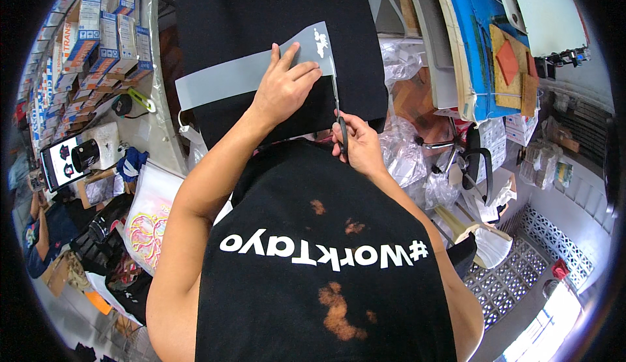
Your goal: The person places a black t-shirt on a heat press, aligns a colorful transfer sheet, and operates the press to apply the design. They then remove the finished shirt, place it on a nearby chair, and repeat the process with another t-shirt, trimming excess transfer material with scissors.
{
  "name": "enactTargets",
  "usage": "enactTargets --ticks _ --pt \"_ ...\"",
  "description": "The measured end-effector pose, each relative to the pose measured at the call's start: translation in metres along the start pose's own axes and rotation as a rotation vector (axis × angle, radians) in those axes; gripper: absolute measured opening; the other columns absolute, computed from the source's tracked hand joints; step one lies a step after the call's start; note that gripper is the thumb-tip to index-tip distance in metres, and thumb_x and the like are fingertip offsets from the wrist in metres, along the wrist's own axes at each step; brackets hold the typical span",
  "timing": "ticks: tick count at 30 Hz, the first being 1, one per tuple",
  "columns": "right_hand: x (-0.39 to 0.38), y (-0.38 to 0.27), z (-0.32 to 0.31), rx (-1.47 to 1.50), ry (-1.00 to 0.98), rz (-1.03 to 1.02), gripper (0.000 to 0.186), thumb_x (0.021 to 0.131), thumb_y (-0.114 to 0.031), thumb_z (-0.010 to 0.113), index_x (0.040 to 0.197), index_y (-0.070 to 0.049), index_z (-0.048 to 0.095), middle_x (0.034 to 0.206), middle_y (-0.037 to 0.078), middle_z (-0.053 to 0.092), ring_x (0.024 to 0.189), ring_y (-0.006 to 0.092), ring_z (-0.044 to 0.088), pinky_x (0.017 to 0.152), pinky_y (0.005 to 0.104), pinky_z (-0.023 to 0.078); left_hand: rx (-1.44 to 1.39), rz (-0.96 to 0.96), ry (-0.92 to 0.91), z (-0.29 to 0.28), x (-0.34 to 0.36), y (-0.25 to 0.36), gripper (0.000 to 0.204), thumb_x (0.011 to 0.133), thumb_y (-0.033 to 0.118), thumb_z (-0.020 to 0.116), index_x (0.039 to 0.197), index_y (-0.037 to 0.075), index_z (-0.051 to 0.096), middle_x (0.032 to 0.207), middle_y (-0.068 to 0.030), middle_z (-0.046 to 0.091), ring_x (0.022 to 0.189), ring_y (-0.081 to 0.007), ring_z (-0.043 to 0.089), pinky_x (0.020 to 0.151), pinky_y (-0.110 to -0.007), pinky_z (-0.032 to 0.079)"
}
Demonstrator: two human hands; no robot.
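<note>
I judge the cutting step is under way: my right hand (360,145) is closed around black-handled metal scissors (338,115), blades pointing away from it into a long grey translucent film strip (248,75). My left hand (285,82) presses flat, fingers spread, on the strip just beside the blades, over black fabric (261,3). Next calls for steady, straight closing. A small white printed motif (320,41) sits beyond the blade tips.
</note>
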State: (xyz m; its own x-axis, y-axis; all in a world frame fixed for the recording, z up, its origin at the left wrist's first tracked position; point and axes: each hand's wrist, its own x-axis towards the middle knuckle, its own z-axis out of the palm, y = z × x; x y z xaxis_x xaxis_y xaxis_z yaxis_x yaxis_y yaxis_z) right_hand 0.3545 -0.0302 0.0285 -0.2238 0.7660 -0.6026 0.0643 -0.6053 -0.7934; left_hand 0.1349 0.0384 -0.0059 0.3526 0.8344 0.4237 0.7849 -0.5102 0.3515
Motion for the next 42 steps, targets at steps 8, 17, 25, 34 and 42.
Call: enactTargets --ticks 8,17,25,34,42 --pt "0.026 -0.015 0.007 0.124 0.018 -0.018 0.045 0.100 -0.027 0.070 0.135 -0.002 0.059 0.079 0.001 0.061 0.056 0.0058 0.059 0.044 0.0195 0.041 -0.053 -0.012 0.043 -0.007 0.001 0.005 0.016 0.090 0.008 0.071 0.105 0.010 0.076 0.116 -0.0034 0.075 0.130 -0.0335 0.060 0.117 -0.067 0.031" --pt "0.022 -0.021 0.005 0.030 0.045 0.006 0.041 0.099 -0.023 0.070 0.133 -0.002 0.061 0.076 -0.001 0.061 0.054 0.0060 0.058 0.044 0.0213 0.040 -0.088 0.001 0.073 -0.008 -0.002 0.006 0.016 0.088 0.006 0.073 0.103 0.010 0.076 0.114 -0.0039 0.075 0.129 -0.0307 0.061 0.119 -0.065 0.030" --pt "0.050 -0.030 0.004 0.020 0.026 -0.033 0.038 0.102 -0.023 0.067 0.132 -0.002 0.061 0.079 0.001 0.061 0.055 0.0066 0.058 0.043 0.0209 0.040 -0.134 -0.070 0.050 -0.018 -0.005 0.014 0.019 0.086 0.007 0.075 0.105 0.011 0.076 0.119 -0.0056 0.072 0.130 -0.0288 0.059 0.121 -0.064 0.028" --pt "-0.005 -0.010 -0.046 -0.011 -0.049 0.068 0.048 0.100 -0.025 0.068 0.142 -0.005 0.055 0.084 0.002 0.062 0.063 0.0083 0.062 0.050 0.0210 0.044 0.068 -0.091 0.022 -0.031 -0.032 -0.004 0.016 0.089 0.009 0.069 0.104 0.007 0.075 0.121 -0.0070 0.071 0.128 -0.0331 0.059 0.115 -0.066 0.036" --pt "0.008 0.014 -0.008 0.020 -0.179 -0.085 0.046 0.104 -0.029 0.064 0.141 -0.003 0.054 0.088 0.002 0.063 0.067 0.0085 0.063 0.053 0.0204 0.047 0.096 -0.099 0.021 -0.015 -0.019 -0.008 0.020 0.089 0.006 0.070 0.108 0.009 0.075 0.123 -0.0062 0.072 0.132 -0.0341 0.058 0.114 -0.064 0.038"
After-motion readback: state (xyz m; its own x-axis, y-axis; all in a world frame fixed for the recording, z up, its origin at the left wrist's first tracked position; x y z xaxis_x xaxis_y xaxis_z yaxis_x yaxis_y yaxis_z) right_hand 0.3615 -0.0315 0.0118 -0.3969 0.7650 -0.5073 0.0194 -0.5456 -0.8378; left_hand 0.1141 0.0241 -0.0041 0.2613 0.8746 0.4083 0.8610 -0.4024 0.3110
